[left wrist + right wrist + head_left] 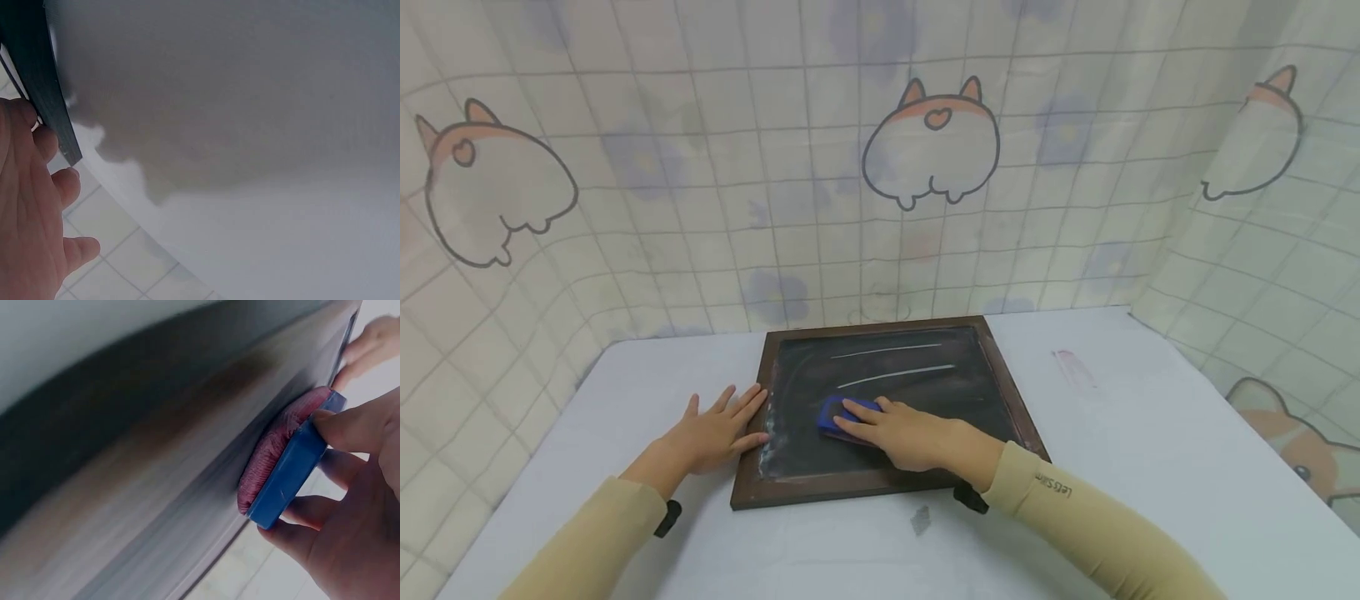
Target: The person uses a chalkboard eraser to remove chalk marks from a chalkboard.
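A blackboard (925, 417) in a brown wooden frame lies on the white table, with two white chalk lines across its upper half and chalk smears along its left side. My right hand (910, 433) grips a blackboard eraser (831, 414), thumb and fingertips on its blue back. In the right wrist view the pink cloth pad of the eraser (281, 450) faces the board. With fingers spread, my left hand (715, 429) rests on the left edge of the frame; in the left wrist view its fingertips (67, 184) are by the frame's dark edge (44, 87).
The white table (655, 392) extends around the board. A grey diamond-shaped mark (921, 520) shows on it in front of the frame and a faint pink mark (1075, 369) to the right. A patterned grid curtain (715, 208) stands behind and at both sides.
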A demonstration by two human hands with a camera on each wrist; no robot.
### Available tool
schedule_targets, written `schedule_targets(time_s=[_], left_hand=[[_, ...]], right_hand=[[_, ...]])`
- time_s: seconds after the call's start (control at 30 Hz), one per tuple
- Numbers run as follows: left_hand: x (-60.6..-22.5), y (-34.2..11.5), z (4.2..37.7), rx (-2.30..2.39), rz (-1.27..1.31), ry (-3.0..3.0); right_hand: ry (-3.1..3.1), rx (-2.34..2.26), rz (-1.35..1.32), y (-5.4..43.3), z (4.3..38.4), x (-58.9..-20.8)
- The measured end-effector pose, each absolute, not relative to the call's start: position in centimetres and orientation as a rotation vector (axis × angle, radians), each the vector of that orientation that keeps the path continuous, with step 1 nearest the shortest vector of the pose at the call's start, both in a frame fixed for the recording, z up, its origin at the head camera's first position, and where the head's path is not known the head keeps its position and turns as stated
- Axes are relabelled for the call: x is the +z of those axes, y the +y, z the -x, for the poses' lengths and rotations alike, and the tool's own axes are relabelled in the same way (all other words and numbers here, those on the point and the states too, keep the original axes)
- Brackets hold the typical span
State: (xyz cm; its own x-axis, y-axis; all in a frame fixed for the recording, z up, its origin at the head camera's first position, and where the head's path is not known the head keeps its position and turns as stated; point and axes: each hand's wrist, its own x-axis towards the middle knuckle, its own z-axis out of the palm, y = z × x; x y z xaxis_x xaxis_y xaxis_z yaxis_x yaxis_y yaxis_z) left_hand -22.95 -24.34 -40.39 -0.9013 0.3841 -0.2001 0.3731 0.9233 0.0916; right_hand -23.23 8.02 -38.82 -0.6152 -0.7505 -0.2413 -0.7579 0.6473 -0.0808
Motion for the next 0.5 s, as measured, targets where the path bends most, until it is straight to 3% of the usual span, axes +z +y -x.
schedule_targets(time_s=[0.33, 0.5], left_hand=[[-40.8, -24.6, 23.0, 0.069, -0.571, 2.879], [-40.8, -24.8, 22.9, 0.077, -0.567, 2.876]], right_hand=[[2.694, -0.25, 1.02, 18.1, 26.8, -38.6], [2.715, -0.289, 0.987, 19.5, 27.5, -38.7]])
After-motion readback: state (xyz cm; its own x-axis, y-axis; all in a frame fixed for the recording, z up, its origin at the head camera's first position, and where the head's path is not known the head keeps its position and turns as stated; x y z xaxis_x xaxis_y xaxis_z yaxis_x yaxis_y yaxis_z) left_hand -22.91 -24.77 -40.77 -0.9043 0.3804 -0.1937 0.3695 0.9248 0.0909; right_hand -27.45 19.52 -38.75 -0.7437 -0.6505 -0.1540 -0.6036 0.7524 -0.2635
